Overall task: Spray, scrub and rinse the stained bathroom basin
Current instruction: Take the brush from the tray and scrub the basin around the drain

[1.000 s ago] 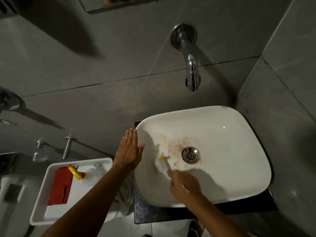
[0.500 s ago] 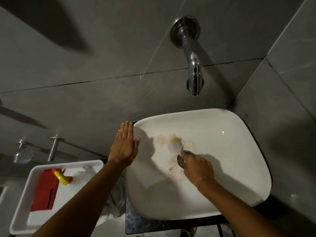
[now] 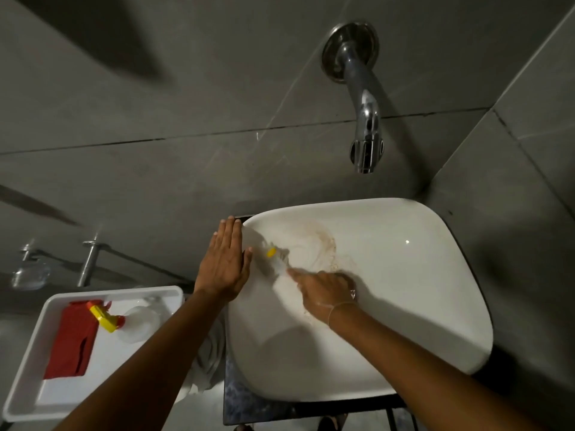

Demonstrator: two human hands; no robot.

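Note:
A white rounded basin [image 3: 420, 290] sits on a dark counter, with brown smears [image 3: 323, 244] across its left inner slope. My right hand [image 3: 326, 290] is inside the bowl, shut on a small white brush with a yellow tip [image 3: 273, 256], which is blurred and pressed against the left wall. It covers the drain. My left hand [image 3: 222, 265] lies flat with fingers together on the basin's left rim. A chrome wall spout [image 3: 364, 119] hangs above the basin; no water is visible.
A white tray [image 3: 28, 377] at lower left holds a red cloth [image 3: 73, 340] and a clear spray bottle with a yellow-red trigger [image 3: 107, 318]. Chrome fittings [image 3: 88, 262] stick out of the grey tiled wall at left. A side wall stands close on the right.
My right hand has swept the brush from near the drain up and leftward to the basin's left wall. The brown stain is smeared wider. My left hand stays on the rim.

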